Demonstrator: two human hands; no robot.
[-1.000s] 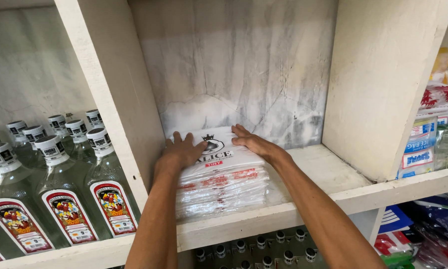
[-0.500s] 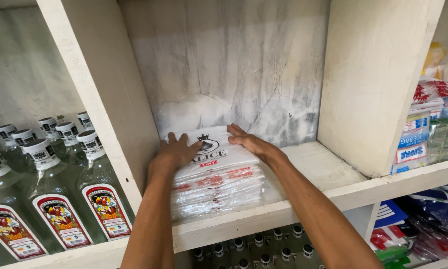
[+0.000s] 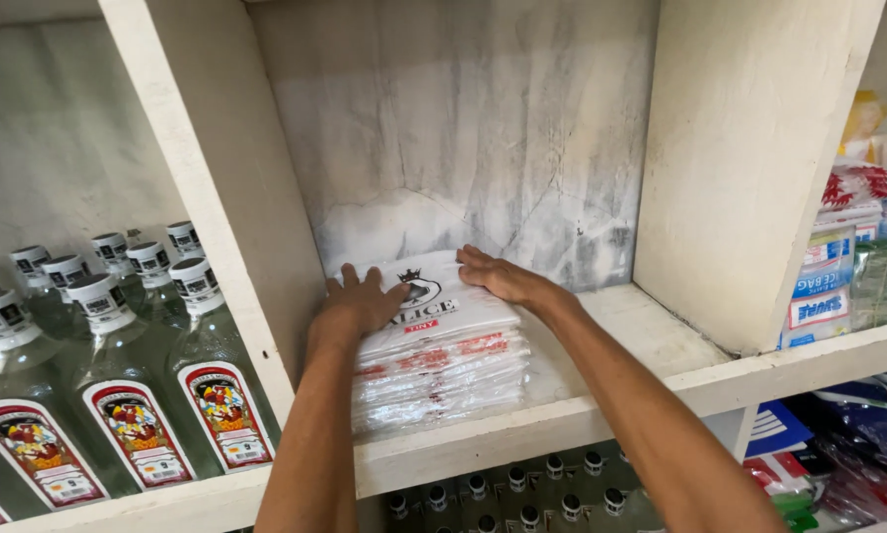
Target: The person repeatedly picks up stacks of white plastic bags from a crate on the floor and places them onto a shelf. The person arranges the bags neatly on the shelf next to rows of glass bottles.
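A stack of flat white plastic-bag packs (image 3: 443, 365) with red and black print lies in the middle shelf compartment, against its left wall. My left hand (image 3: 358, 303) rests flat on the top pack at its left side, fingers spread. My right hand (image 3: 500, 277) lies flat on the top pack at its far right corner, close to the back wall. Neither hand grips anything; both press down on the stack.
The white wooden shelf (image 3: 651, 341) has bare board to the right of the stack. Clear glass bottles (image 3: 133, 395) with white caps fill the left compartment. Packaged bags (image 3: 833, 286) fill the right compartment. More bottle caps (image 3: 522, 494) show on the shelf below.
Both hands stay flat on the stack in the same places. Only the view has shifted slightly.
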